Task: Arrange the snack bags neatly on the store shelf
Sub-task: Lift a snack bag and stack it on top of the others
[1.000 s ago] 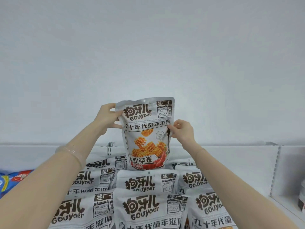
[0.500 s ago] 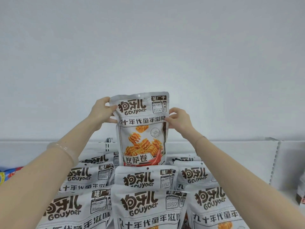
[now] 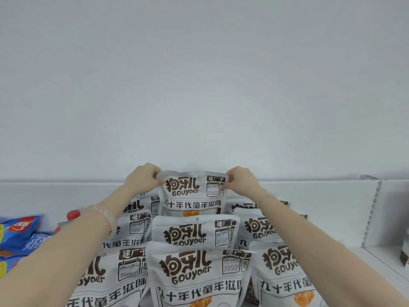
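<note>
A grey-white Gouyaer snack bag [image 3: 192, 193] stands upright at the back of the middle row on the white shelf [image 3: 332, 209]. My left hand [image 3: 142, 179] pinches its top left corner and my right hand [image 3: 242, 180] pinches its top right corner. Its lower half is hidden behind another identical bag [image 3: 194, 232]. More of the same bags stand in three rows, left [image 3: 124, 269], middle [image 3: 197, 278] and right [image 3: 285, 275].
Blue snack bags [image 3: 17, 235] lie at the far left, with a red bottle cap [image 3: 73, 214] beside them. A white perforated divider [image 3: 374, 213] bounds the shelf on the right; a dark package [image 3: 404, 253] sits beyond it. A white wall rises behind.
Both hands have lowered the held bag from mid-air down into the back of the middle row, and their grip has shifted up to its top corners.
</note>
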